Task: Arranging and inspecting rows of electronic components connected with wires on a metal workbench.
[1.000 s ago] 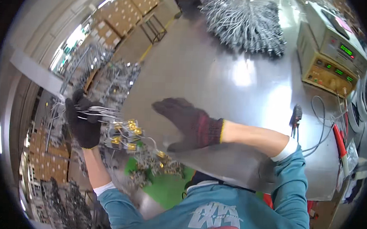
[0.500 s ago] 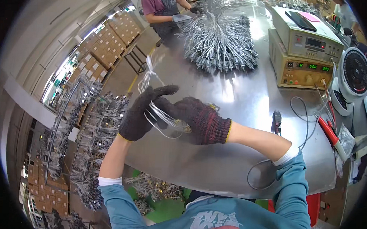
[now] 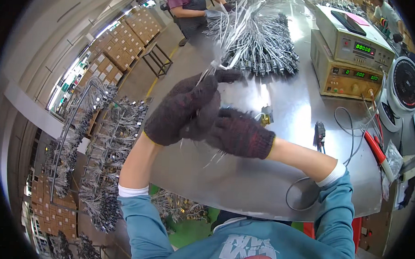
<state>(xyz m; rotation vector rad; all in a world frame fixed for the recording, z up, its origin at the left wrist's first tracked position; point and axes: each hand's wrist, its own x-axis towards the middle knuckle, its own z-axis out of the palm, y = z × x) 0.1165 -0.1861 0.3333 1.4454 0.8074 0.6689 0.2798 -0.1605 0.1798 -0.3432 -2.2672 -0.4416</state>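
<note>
My left hand [image 3: 186, 107], in a dark knitted work glove, is closed around a bundle of white cables [image 3: 216, 64] that sticks up above its fingers. Beside it my right hand [image 3: 242, 133], gloved alike with reddish flecks, has its fingers curled in against the left and closed on the same cables. Thin loose cable ends hang below the hands. Just past the right hand's knuckles shows a small connector [image 3: 266, 117] with a yellow part and a dark part; I cannot tell whether it belongs to the held bundle.
A big pile of white cables with black plugs [image 3: 264, 53] lies on the metal table [image 3: 284, 183]. Stacked test instruments [image 3: 352, 57], a fan [image 3: 404, 85], a red-handled probe [image 3: 375, 148] and a black connector [image 3: 319, 134] sit at right. A co-worker [image 3: 189, 10] stands far left.
Both hands have drawn together, and the left has risen with the bundle swinging up and right. The cable loop between the hands is now covered. The upper instrument's display has lit with green digits.
</note>
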